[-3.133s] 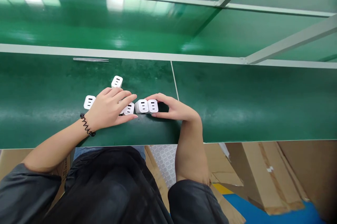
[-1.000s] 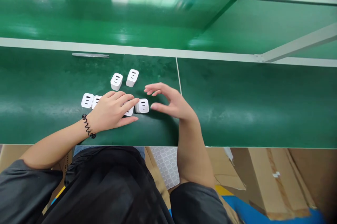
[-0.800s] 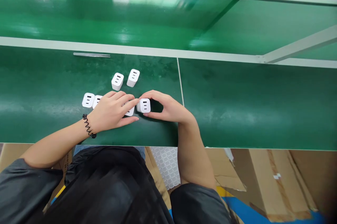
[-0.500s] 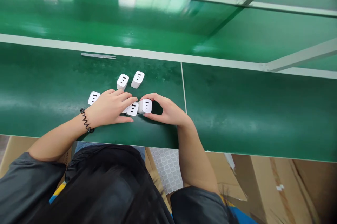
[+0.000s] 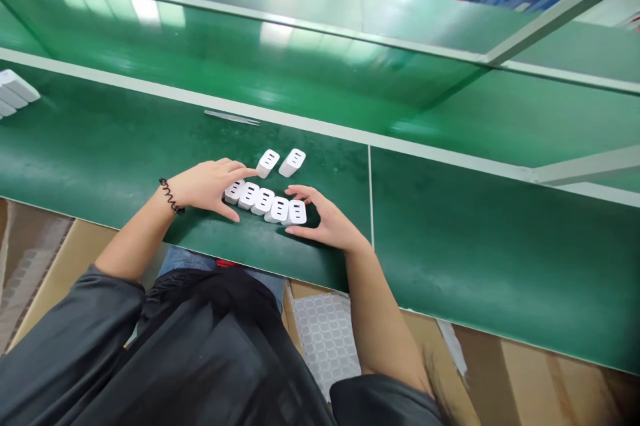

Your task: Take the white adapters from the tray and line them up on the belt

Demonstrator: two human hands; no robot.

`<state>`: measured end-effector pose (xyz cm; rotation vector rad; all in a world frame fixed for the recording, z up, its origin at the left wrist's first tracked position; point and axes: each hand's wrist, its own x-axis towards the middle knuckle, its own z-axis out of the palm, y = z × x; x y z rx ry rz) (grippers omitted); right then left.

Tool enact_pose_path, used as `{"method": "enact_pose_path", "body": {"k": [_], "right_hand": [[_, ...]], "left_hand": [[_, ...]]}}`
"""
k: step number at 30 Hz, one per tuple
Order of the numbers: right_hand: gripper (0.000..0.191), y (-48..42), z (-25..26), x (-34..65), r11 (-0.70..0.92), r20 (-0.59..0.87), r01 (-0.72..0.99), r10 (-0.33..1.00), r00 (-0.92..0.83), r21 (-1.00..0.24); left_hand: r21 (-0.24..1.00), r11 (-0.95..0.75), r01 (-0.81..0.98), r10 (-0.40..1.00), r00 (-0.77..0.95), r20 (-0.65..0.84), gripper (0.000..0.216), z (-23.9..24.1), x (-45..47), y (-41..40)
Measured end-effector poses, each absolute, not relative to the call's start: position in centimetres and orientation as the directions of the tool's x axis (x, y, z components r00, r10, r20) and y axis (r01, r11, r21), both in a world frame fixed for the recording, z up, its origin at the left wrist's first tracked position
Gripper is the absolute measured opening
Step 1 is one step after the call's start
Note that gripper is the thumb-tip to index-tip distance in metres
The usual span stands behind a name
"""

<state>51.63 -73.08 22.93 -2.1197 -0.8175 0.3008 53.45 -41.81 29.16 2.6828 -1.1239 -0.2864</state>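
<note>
1. Surface (image 5: 475, 239): dark green, long, split by a thin pale seam. A pale rail runs along its far edge, with a glossier green level behind it.
2. Cardboard (image 5: 525, 379): flat brown sheets on the floor below the near edge of the surface.
3. Tray (image 5: 327, 339): white, honeycomb-patterned, lying below the surface edge beside the person's right forearm.
4. Left hand (image 5: 203, 187): rests on the surface at the left end of the charger row. Fingers released and stretched out, forefinger along the far side, thumb on the near side.
5. Right hand (image 5: 327, 223): cupped round the right end of the same row, forefinger curled over the far side, thumb on the near side. Whether it grips the end charger or only touches it cannot be told.
6. Charger row (image 5: 263, 202): five white cube chargers, slotted faces up, side by side and touching, slanting between the two hands near the front of the surface.
7. Charger pair (image 5: 280, 163): two more, just behind the row, slightly apart.
8. White pieces (image 5: 15, 89): stacked at the far left edge, cut off by the frame.
9. Metal strip (image 5: 231, 118): thin, lying by the rail.
10. Wrist coil (image 5: 171, 196): black, on the left wrist.
</note>
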Motion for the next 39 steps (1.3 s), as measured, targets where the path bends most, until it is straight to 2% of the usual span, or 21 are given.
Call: {"method": "enact_pose_path", "body": {"k": [6, 12, 15, 17, 19, 22, 25, 27, 33, 36, 39], "right_hand": [[0.059, -71.1, 23.1, 50.6, -0.496, 0.119, 0.534, 0.647, 0.753, -0.685], [0.044, -69.9, 23.2, 47.5, -0.51, 0.123, 0.507, 0.61, 0.783, -0.694], [0.049, -69.3, 23.3, 46.2, -0.5, 0.149, 0.509, 0.595, 0.79, -0.701], [0.057, -69.0, 23.4, 45.8, -0.497, 0.175, 0.515, 0.579, 0.796, -0.698], [0.062, -68.6, 23.7, 45.7, -0.494, 0.217, 0.537, 0.565, 0.796, -0.684], [0.064, -68.2, 24.4, 45.7, -0.507, 0.276, 0.575, 0.546, 0.791, -0.643], [0.067, -67.8, 24.9, 45.6, -0.513, 0.292, 0.605, 0.564, 0.772, -0.609], [0.068, -67.4, 24.9, 45.5, -0.521, 0.303, 0.619, 0.568, 0.765, -0.587], [0.051, -66.6, 24.3, 45.2, -0.557, 0.339, 0.6, 0.506, 0.793, -0.573], [0.04, -66.4, 24.2, 45.2, -0.549, 0.356, 0.593, 0.483, 0.8, -0.589], [0.037, -66.3, 24.1, 45.3, -0.538, 0.349, 0.586, 0.482, 0.804, -0.606]], "left_hand": [[0.206, -0.713, -0.67, -0.678, 0.734, 0.04, 0.051, 26.2, 51.8, -41.8], [0.208, -0.703, -0.68, -0.676, 0.73, 0.103, 0.04, 26.0, 48.1, -41.4], [0.244, -0.707, -0.664, -0.661, 0.742, 0.108, 0.036, 26.1, 46.5, -41.1], [0.27, -0.702, -0.659, -0.655, 0.747, 0.119, 0.043, 26.1, 46.0, -41.0], [0.325, -0.682, -0.655, -0.647, 0.748, 0.15, 0.059, 26.2, 45.8, -40.7], [0.492, -0.618, -0.613, -0.607, 0.77, 0.196, 0.083, 26.0, 45.6, -39.5], [0.652, -0.546, -0.527, -0.55, 0.812, 0.196, 0.09, 25.2, 45.3, -38.1], [0.714, -0.511, -0.479, -0.515, 0.835, 0.192, 0.092, 24.4, 45.0, -37.5], [0.779, -0.4, -0.483, -0.456, 0.842, 0.288, 0.097, 22.6, 44.4, -38.1], [0.784, -0.393, -0.481, -0.439, 0.847, 0.3, 0.093, 22.4, 44.5, -38.6], [0.778, -0.404, -0.482, -0.439, 0.848, 0.297, 0.091, 22.3, 44.6, -38.7]]}}
